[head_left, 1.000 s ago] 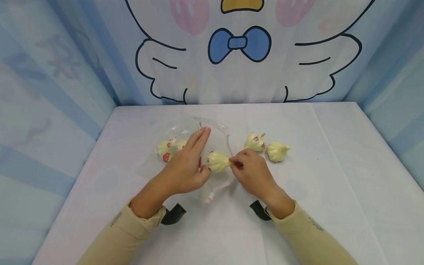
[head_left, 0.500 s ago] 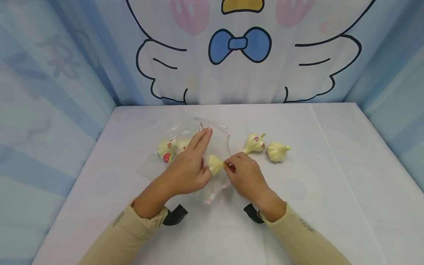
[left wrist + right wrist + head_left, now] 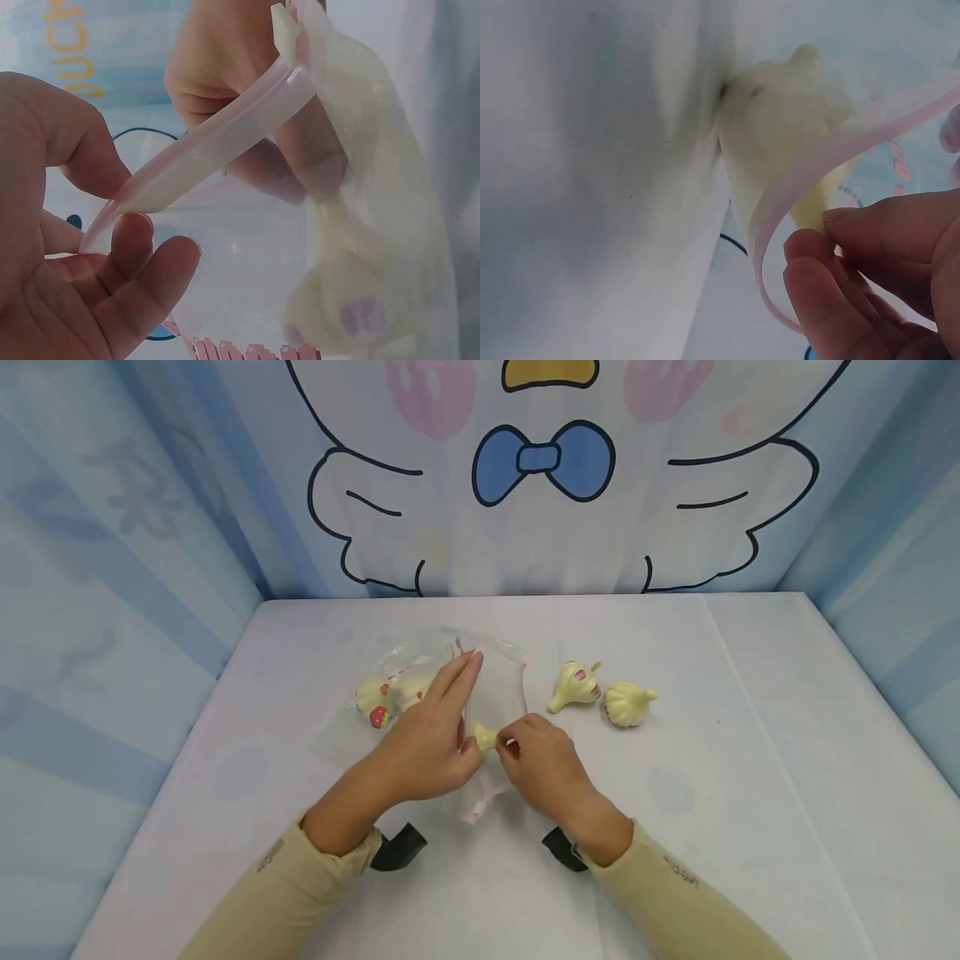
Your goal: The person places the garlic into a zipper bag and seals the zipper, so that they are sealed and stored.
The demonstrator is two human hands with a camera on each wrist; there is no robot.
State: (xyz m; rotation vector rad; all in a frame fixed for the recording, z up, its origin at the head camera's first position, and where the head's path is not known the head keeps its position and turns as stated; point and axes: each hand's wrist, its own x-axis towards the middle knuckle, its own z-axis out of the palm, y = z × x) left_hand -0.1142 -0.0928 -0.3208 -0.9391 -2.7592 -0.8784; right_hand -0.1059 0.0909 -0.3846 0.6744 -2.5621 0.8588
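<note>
A clear zip bag (image 3: 504,681) with a pink seal strip and red printing lies at the middle of the table. My left hand (image 3: 423,739) pinches the pink strip (image 3: 217,127) in the left wrist view, lifting the mouth into an arch. My right hand (image 3: 547,768) pinches the stem of a pale garlic bulb (image 3: 485,737). Through the film in the left wrist view, the body of this garlic bulb (image 3: 352,296) shows inside the bag with purple patches, and the right fingertips (image 3: 315,150) reach past the strip. In the head view the left hand hides most of the bulb.
More garlic bulbs (image 3: 372,695) lie within the bag's left part. To the right on the white-clothed table (image 3: 750,777) rest a garlic bulb with purple marks (image 3: 577,683) and a plain one (image 3: 628,704). A printed curtain (image 3: 525,552) stands behind the table.
My right hand has moved left, taking the garlic bulb from the bag's mouth to inside it, partly behind my left hand. The left hand has stayed nearly still at the strip.
</note>
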